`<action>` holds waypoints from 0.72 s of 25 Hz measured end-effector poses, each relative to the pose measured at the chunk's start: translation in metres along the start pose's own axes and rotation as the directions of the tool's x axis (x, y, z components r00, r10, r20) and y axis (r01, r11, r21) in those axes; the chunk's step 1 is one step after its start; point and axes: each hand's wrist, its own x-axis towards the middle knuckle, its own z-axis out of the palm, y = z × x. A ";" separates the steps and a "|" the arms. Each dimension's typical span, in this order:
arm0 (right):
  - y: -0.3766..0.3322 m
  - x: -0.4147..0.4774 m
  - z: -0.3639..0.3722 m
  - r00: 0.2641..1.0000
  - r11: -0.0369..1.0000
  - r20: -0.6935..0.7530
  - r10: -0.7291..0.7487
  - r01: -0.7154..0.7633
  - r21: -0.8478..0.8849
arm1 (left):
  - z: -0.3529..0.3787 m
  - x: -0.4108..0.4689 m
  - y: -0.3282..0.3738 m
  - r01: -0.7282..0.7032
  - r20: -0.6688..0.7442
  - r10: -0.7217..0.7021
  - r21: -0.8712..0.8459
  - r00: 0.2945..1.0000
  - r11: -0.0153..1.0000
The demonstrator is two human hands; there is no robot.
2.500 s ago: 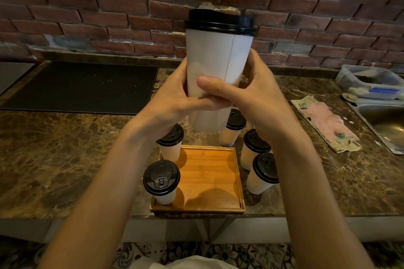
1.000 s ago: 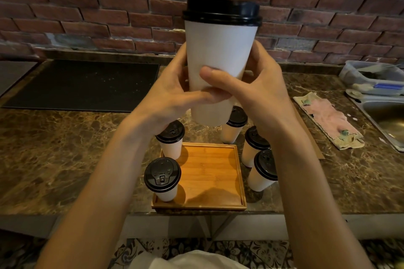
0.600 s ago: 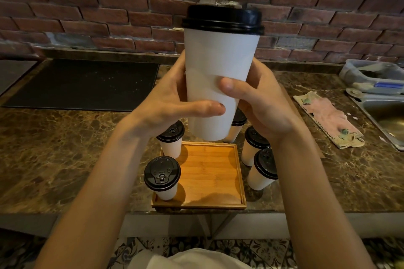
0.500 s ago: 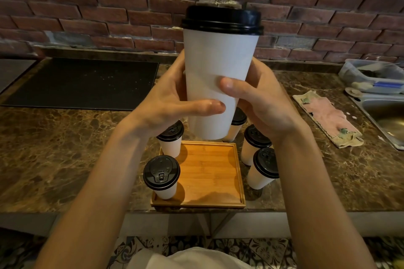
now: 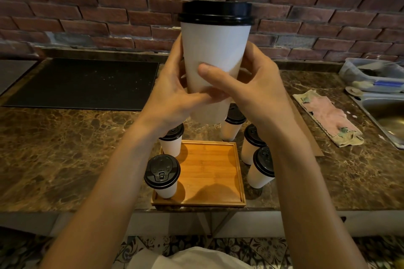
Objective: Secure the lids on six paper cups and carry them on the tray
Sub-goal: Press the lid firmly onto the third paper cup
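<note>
- The left hand (image 5: 172, 98) and right hand (image 5: 255, 94) are raised close to the camera. Each curls round the lower half of a tall white paper cup (image 5: 215, 50), thumbs across its front and fingers behind.
- This cup is upright in the air above the tray. A black lid (image 5: 216, 12) sits on its rim, so its contents are hidden.
- Below, at the near edge of the marble desk (image 5: 65, 148), lies a square wooden tray (image 5: 209, 170).
- The tray holds two lidded cups on its left side: the front-left cup (image 5: 162, 176) and the back-left cup (image 5: 171, 144).
- Three more lidded cups stand on the desk, off the tray. The near right cup (image 5: 261, 170) and far right cup (image 5: 251, 144) are just beside its right edge, and the rear cup (image 5: 232, 124) is behind its back edge.
- All the lids are on, so nothing inside shows.
- Farther back, a black mat (image 5: 83, 83) lies to the left and a stained cloth (image 5: 328, 116) to the right.
- A steel sink (image 5: 387, 116) sits at the right edge.
- Behind the sink, a clear plastic tub (image 5: 371, 70) holds a blue item and other things too blurred to name.
- A brick wall (image 5: 87, 6) backs the desk.
</note>
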 end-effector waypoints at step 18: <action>-0.005 -0.002 -0.009 0.996 0.973 0.092 0.007 -0.028 0.230 | -0.013 -0.005 0.006 0.064 0.218 -0.042 -0.097 0.975 0.993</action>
